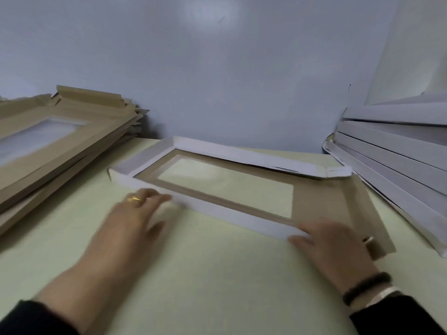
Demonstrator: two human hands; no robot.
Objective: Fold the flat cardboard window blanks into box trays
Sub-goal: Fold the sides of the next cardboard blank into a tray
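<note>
Cardboard blank: brown inside, white outside, one blank (pixel 321 204) lies on the pale green counter (pixel 205 274) in front of the person; its clear window (pixel 225 187) shows the counter through it.
Handling: thin board, judged light and stiff along its panels, soft only at the scored creases; the window film looks easy to dent, so hold by the walls and corners.
Left grip: left hand (pixel 130 218), fingers straight, presses the blank's near wall (pixel 212 209) at its left end; blurred.
Right grip: right hand (pixel 331 247), fingers flat on the near wall's right end, pinching nothing.
Walls raised: near, left and far; the right flap (pixel 370 213) lies flat.
Count: one blank in work; left of it a stack of flat blanks (pixel 55 151), right of it a stack of white folded trays (pixel 396 160); number in each uncertain.
</note>
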